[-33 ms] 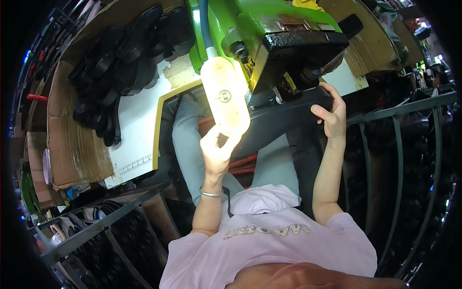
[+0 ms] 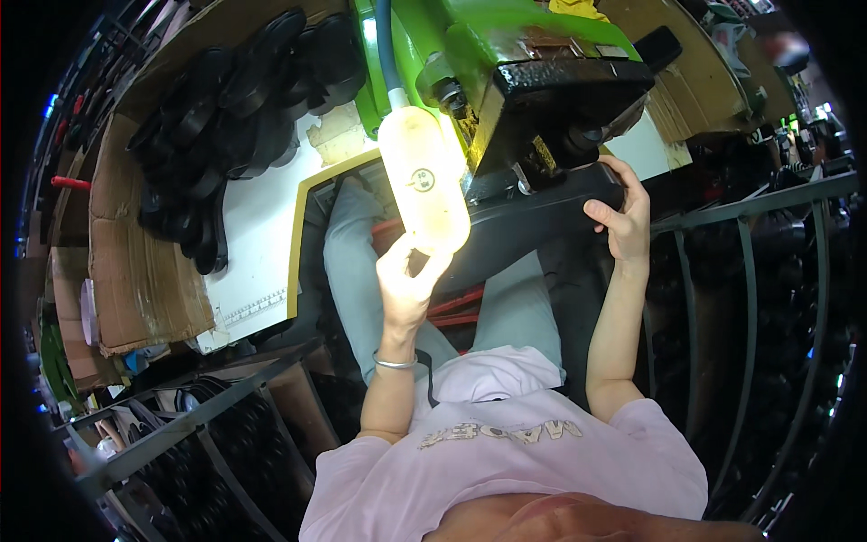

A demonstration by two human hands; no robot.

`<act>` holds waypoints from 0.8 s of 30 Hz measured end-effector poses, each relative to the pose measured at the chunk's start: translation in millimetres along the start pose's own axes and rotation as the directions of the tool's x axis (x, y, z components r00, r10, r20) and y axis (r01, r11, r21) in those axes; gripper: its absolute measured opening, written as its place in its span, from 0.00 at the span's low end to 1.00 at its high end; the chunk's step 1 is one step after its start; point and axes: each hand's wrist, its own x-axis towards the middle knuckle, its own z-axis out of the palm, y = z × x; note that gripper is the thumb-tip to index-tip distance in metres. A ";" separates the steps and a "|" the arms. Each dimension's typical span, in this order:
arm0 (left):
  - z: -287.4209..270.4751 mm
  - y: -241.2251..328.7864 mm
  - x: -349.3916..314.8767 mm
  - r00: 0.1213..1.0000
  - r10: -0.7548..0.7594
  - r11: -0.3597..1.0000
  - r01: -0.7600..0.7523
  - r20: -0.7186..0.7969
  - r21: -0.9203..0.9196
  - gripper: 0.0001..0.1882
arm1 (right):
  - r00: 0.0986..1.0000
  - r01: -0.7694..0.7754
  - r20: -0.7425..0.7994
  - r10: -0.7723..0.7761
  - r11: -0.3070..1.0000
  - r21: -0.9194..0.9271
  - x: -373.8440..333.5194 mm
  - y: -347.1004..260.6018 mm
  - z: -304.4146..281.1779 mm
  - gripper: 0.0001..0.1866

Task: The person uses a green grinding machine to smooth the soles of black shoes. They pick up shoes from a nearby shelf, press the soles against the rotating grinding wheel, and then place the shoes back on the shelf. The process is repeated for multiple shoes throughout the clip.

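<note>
My right hand (image 2: 619,215) is wrapped around the right end of a long, smooth black piece (image 2: 533,219), thumb on the near side and fingers over the far edge. The piece lies beneath the dark head (image 2: 569,90) of a green machine (image 2: 506,27), above my knees. I cannot make out its exact kind. A bright oval lamp (image 2: 423,185) on a blue-grey flexible neck hangs at the machine's left. At the lamp's lower end, my left hand (image 2: 408,282) has its fingers curled closed. The fingertips and whatever they hold are hidden in the glare and behind the lamp.
A cardboard box (image 2: 144,271) with several black shoe-like pieces (image 2: 235,108) stands at the left on a white, yellow-edged tabletop (image 2: 248,262). Another carton (image 2: 686,90) is at the far right. Metal rack rails (image 2: 750,200) run along both sides, with dark goods behind them.
</note>
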 end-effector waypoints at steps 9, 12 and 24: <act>37.9 19.5 19.2 0.984 0.162 0.849 -0.179 0.077 0.497 0.12 | 0.995 0.101 0.019 -0.103 0.991 0.085 7.5 7.4 -13.1 0.36; 43.1 21.0 26.9 0.953 0.289 0.773 -0.289 0.093 0.564 0.11 | 0.996 0.090 0.018 -0.091 0.993 0.080 14.5 2.7 -12.1 0.36; 0.0 13.2 9.1 0.997 0.079 0.955 -0.074 -0.007 0.288 0.08 | 0.993 0.039 0.110 -0.046 0.997 0.063 12.0 -14.6 28.6 0.35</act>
